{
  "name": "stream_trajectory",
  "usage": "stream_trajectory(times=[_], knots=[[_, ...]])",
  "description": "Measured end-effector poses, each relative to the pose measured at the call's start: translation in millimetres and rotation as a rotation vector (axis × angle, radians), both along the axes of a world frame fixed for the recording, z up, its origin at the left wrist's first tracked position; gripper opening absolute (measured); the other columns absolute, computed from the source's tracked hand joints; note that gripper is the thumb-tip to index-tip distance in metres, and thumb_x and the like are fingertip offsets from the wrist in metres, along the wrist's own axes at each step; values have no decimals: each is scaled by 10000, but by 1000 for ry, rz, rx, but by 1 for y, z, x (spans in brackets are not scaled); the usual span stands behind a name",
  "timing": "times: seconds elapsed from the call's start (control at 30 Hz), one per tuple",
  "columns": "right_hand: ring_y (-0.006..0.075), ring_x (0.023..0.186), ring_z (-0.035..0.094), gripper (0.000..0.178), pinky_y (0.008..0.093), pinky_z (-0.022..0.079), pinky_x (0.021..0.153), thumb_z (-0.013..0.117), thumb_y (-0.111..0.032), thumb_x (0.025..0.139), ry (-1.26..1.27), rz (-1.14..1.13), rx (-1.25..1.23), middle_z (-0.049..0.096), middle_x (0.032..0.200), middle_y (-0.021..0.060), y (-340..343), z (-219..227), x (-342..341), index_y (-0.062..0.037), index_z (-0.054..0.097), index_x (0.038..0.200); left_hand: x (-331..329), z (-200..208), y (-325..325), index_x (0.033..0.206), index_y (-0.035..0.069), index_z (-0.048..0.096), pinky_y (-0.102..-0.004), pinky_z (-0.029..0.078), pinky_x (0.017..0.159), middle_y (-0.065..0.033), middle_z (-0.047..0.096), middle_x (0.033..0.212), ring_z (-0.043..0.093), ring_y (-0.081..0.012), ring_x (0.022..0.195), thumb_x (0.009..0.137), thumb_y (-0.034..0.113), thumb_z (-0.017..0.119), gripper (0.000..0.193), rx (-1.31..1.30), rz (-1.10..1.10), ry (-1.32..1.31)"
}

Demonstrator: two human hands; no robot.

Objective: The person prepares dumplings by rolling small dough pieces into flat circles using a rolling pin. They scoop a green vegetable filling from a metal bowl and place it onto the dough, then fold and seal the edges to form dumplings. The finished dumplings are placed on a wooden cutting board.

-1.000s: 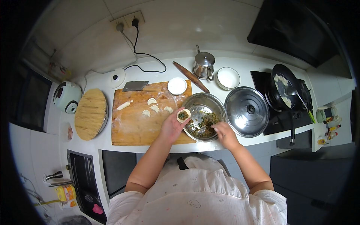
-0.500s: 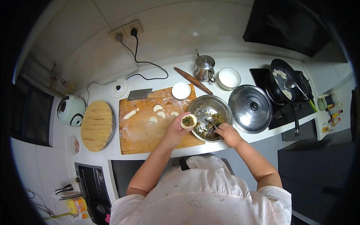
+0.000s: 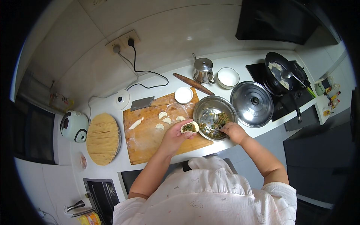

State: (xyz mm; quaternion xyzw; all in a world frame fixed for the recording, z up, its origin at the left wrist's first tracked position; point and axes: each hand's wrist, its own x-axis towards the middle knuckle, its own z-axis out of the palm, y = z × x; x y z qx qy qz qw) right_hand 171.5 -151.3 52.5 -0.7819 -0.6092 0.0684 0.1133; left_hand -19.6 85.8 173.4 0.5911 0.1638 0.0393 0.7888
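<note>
My left hand (image 3: 173, 138) is closed around the edge of a round dumpling wrapper (image 3: 194, 130), cupped upward with green-flecked filling (image 3: 188, 127) in its middle. It hovers over the right side of the floured wooden board (image 3: 148, 146), beside a steel mixing bowl (image 3: 197, 109). My right hand (image 3: 236, 134) reaches over that bowl's right rim, its fingers closed on a spoon (image 3: 216, 118) dipped into the chopped filling (image 3: 223, 119). On the board lie several small pale dough pieces (image 3: 167, 120) and a dough strip (image 3: 135, 124).
A cleaver (image 3: 142, 103) and a white bowl (image 3: 183, 95) rest along the board's far edge. Behind stand a rolling pin (image 3: 193, 83), a steel pot (image 3: 203, 71) and another bowl (image 3: 228, 77). Rightward are a pan lid (image 3: 251, 112) and a frying pan (image 3: 276, 77) on the cooktop.
My view has tilted slightly, shifting the whole scene. The wrapper in my left hand now looks more folded up than before. My right hand still works the spoon in the bowl.
</note>
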Motion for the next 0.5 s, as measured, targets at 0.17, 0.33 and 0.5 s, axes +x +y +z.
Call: stream_trajectory(times=[0.17,0.33,0.5], knots=[[302,883,554,365,381,454,803,603,-9,687,156,-140,269,604,932,111,29,44,-27,-57,633,1048,-5,3,6,1218,36,502,-234,447,661,-60,603,977,571,-114,753,869,-27,518,356,-44,55,16],[150,934,580,425,273,484,808,693,7,742,1086,-325,725,586,989,81,87,90,-97,-6,579,1151,-2,-3,5,1170,32,520,-225,439,660,-74,601,985,557,-113,763,865,-29,531,312,-212,128,-111],[139,941,588,279,233,484,832,616,93,787,1355,-424,1081,564,1039,74,113,93,-127,48,592,1061,0,-2,1,1176,28,511,-236,455,700,-91,592,1025,556,-129,821,861,-41,530,323,-355,170,-193]])
